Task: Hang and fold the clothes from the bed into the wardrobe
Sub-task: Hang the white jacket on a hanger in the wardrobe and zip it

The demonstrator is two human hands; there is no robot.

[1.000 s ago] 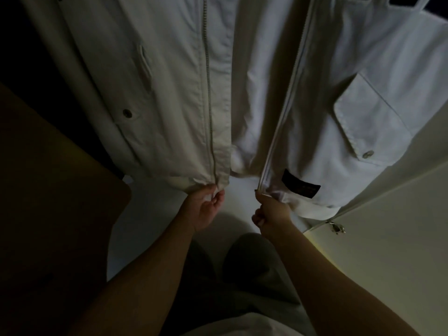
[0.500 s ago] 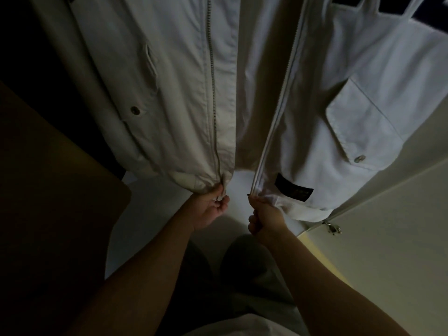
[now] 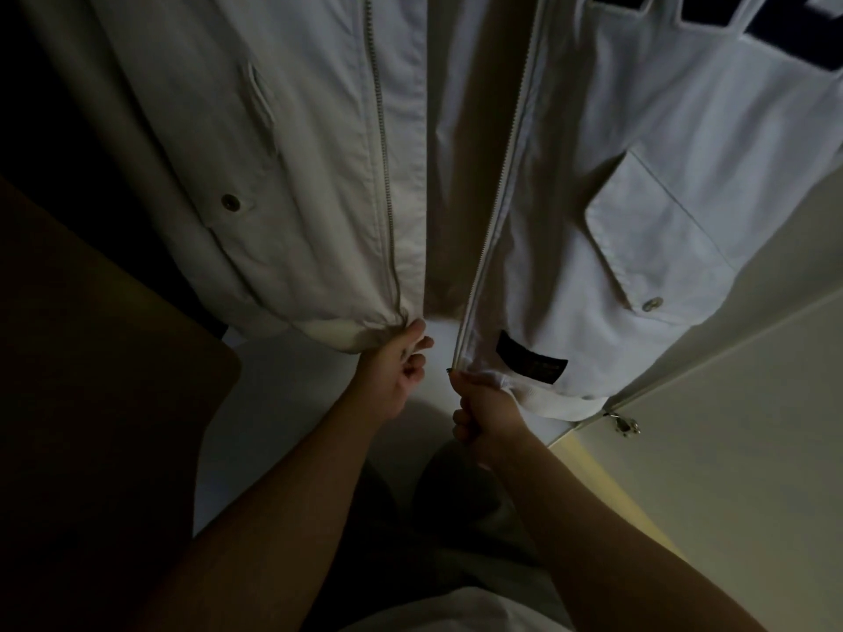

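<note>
Head view looks forward and down in dim light, and I see the white jacket (image 3: pixel 593 152) hanging in front of me, its front unzipped and the two halves a little apart. My left hand (image 3: pixel 397 371) is at the bottom corner of the half on my left. Its thumb and fingers (image 3: pixel 417 342) pinch the bunched hem right where the zip teeth (image 3: pixel 385 175) end. My right hand (image 3: pixel 486 403) is just beside it, not touching it. It is curled tight round the bottom corner of the other half, at the foot of that side's zip tape. Both hands grip cloth.

A black label (image 3: pixel 531 364) sits on the hem, just above and to the right of my right hand. Higher on that half is a flap pocket (image 3: pixel 657 239) closed by a button (image 3: pixel 652 304). The half on my left has a second button (image 3: pixel 230 202) below a slit pocket (image 3: pixel 262 102).

To the right stands a pale door (image 3: pixel 730 472) with a small metal fitting (image 3: pixel 626 422) at its edge; I cannot tell whether it is a key or a catch. A dark brown panel (image 3: pixel 91 403) fills the left side.
</note>
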